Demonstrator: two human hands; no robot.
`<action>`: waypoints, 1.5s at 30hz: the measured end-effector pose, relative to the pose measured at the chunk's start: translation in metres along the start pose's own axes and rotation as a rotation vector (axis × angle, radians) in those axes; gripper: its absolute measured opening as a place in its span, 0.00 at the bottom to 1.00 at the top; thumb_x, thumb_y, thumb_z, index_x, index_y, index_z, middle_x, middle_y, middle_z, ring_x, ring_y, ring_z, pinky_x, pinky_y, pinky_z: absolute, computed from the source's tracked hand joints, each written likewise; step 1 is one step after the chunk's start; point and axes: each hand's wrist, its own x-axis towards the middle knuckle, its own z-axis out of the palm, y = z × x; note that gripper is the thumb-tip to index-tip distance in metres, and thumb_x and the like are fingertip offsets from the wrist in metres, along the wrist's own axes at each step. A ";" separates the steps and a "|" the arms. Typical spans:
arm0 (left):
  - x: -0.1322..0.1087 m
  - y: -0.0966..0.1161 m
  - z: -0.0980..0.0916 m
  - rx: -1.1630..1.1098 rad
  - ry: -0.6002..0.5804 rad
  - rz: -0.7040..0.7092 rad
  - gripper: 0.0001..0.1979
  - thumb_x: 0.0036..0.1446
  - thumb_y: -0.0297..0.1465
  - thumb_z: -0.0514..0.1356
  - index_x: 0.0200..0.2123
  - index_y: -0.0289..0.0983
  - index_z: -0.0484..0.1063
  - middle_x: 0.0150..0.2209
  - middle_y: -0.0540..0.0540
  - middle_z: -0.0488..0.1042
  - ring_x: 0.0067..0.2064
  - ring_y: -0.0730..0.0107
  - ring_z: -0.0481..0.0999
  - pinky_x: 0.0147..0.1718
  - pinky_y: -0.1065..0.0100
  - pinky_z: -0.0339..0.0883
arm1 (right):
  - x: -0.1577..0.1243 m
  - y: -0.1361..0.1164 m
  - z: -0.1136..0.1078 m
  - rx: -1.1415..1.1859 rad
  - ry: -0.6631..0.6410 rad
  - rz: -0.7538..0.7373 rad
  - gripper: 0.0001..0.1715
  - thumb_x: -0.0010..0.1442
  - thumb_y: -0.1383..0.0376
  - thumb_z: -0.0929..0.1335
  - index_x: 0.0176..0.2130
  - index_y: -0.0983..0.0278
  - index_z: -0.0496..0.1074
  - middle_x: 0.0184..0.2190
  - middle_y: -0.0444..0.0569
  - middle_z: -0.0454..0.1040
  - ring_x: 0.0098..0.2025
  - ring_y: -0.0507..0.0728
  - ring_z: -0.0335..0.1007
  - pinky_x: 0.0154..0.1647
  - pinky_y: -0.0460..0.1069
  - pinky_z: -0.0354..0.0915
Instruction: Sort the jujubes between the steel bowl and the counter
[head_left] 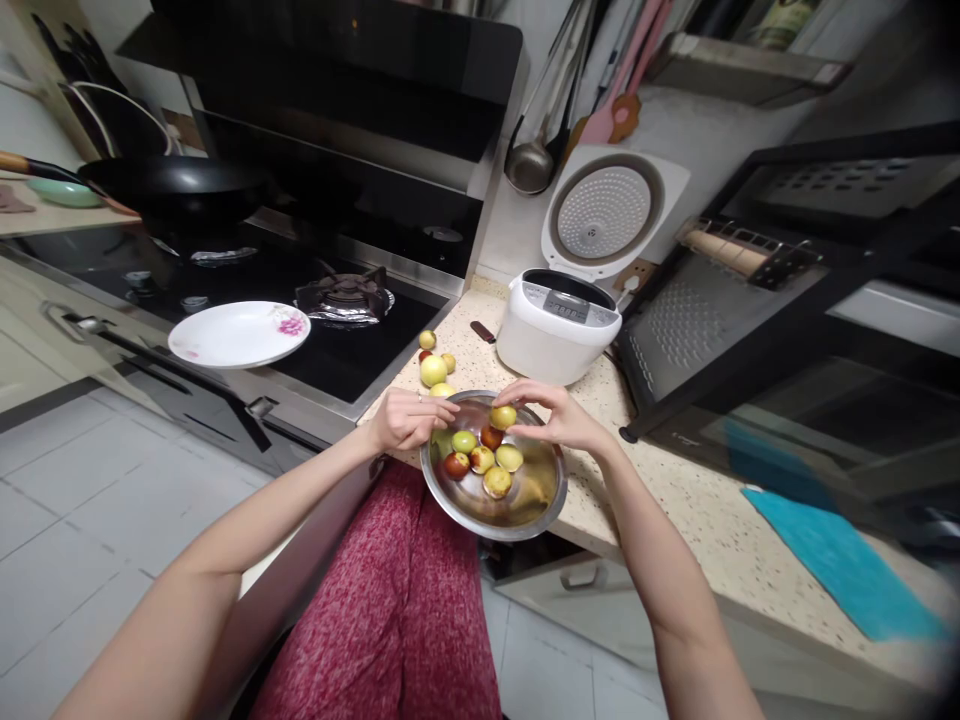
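Note:
A shiny metal bowl (525,515) rests near the counter's front edge, above my lap. Several green, yellow and red-brown jujubes (496,482) lie inside it. My left hand (411,417) is closed at the bowl's left rim, its thumb and index finger reaching over the edge. Over the far right part of the bowl, my right hand (551,412) pinches a yellowish jujube (502,417) between thumb and fingers. Just behind the bowl, a few more jujubes (433,371) sit loose on the speckled counter (480,372).
An open white rice cooker (559,335) stands behind the bowl. Left of it is a gas stove with a burner (346,297), a floral white plate (240,335) and a black wok (176,180). A dark oven (787,380) and teal cloth (840,560) are on the right.

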 end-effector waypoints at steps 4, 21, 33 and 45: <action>0.001 0.000 -0.002 0.007 -0.027 -0.001 0.19 0.70 0.25 0.47 0.35 0.35 0.78 0.35 0.45 0.87 0.46 0.65 0.88 0.42 0.68 0.85 | 0.004 -0.003 0.006 -0.007 -0.133 -0.009 0.17 0.62 0.59 0.76 0.50 0.61 0.79 0.48 0.52 0.81 0.49 0.61 0.78 0.54 0.57 0.73; -0.002 -0.001 -0.002 -0.040 -0.055 -0.046 0.23 0.73 0.27 0.45 0.36 0.34 0.79 0.37 0.44 0.87 0.48 0.64 0.87 0.45 0.66 0.85 | 0.004 -0.016 0.029 0.203 -0.333 -0.103 0.19 0.63 0.62 0.76 0.54 0.60 0.79 0.51 0.52 0.81 0.54 0.59 0.77 0.60 0.57 0.71; 0.000 -0.001 -0.001 -0.026 -0.041 -0.016 0.21 0.72 0.25 0.46 0.34 0.34 0.78 0.35 0.44 0.86 0.47 0.63 0.88 0.44 0.66 0.85 | 0.004 -0.011 0.039 0.143 -0.431 -0.095 0.12 0.66 0.63 0.75 0.49 0.61 0.80 0.48 0.51 0.80 0.52 0.58 0.76 0.59 0.56 0.67; -0.005 -0.001 -0.002 -0.033 -0.052 -0.136 0.25 0.75 0.31 0.45 0.37 0.37 0.83 0.38 0.46 0.87 0.51 0.63 0.86 0.44 0.66 0.84 | 0.006 -0.016 0.026 0.144 -0.120 -0.054 0.08 0.67 0.60 0.73 0.43 0.61 0.82 0.43 0.51 0.83 0.46 0.59 0.80 0.52 0.56 0.74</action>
